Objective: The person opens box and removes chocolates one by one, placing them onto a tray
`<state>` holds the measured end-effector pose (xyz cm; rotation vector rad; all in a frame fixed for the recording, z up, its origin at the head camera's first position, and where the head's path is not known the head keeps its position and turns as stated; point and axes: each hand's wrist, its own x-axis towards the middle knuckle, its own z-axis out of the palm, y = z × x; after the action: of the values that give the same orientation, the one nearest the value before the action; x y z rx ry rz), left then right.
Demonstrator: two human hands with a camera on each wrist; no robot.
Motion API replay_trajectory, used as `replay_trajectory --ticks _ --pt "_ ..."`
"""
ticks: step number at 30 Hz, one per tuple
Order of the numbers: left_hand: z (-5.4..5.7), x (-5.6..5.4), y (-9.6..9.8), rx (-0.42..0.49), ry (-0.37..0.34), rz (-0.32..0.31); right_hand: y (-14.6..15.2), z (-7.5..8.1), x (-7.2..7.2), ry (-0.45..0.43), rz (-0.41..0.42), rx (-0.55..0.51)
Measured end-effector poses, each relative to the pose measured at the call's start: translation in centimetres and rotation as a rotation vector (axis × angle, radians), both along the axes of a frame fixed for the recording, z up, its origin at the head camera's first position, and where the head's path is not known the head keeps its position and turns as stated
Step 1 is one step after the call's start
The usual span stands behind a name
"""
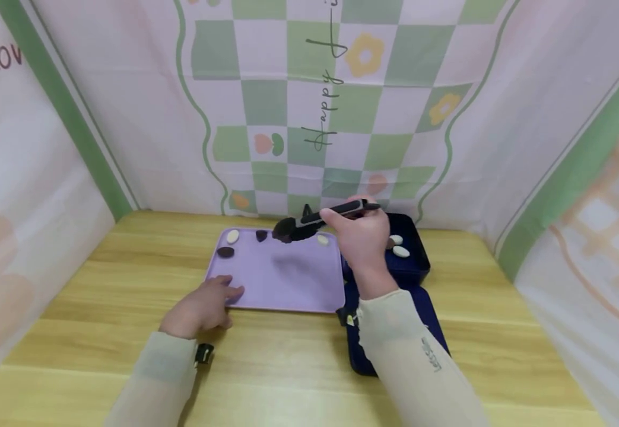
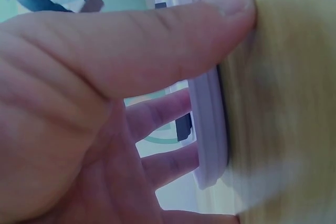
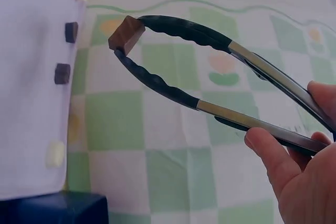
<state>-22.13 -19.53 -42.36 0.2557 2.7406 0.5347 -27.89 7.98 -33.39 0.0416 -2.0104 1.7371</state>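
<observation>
My right hand (image 1: 362, 237) grips black-and-silver tongs (image 3: 215, 103) above the lilac tray (image 1: 288, 284). Between the tong tips a brown block (image 3: 126, 35) is pinched, held in the air. My left hand (image 1: 205, 305) is at the tray's front left corner, fingers spread over its rim; the thumb (image 2: 226, 11) reaches the tabletop side in the left wrist view. Along the tray's far part lie a white oval piece (image 1: 232, 236), a dark oval piece (image 1: 226, 252), a dark block (image 3: 62, 73), another dark block (image 3: 71, 32) and a whitish piece (image 1: 323, 239).
Right of the tray stands an open dark blue case (image 1: 413, 270), its lid (image 1: 432, 317) laid toward me, partly under my right sleeve. Inside it are white oval pieces (image 1: 401, 251) and a brown piece. A patterned cloth (image 1: 266, 53) hangs behind the wooden table (image 1: 277, 367).
</observation>
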Motion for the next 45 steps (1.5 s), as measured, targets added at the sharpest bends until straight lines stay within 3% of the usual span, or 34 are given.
replay_trajectory --ticks 6,14,27,37,45 --pt "0.0 -0.1 0.0 0.003 -0.016 0.006 -2.8 -0.5 -1.3 -0.023 0.030 0.133" --pt "0.0 -0.4 0.1 -0.006 -0.018 -0.004 -5.7 -1.8 -1.8 -0.065 0.044 0.265" --pt "-0.2 -0.5 0.0 -0.010 -0.029 0.007 -7.6 -3.4 -2.3 -0.040 0.045 0.289" --pt "-0.2 -0.4 -0.1 0.001 -0.031 0.019 -7.8 -3.3 -2.2 -0.015 0.050 0.305" --pt "-0.2 -0.3 -0.2 -0.005 -0.014 -0.004 -7.9 -3.2 -1.9 -0.032 0.043 0.316"
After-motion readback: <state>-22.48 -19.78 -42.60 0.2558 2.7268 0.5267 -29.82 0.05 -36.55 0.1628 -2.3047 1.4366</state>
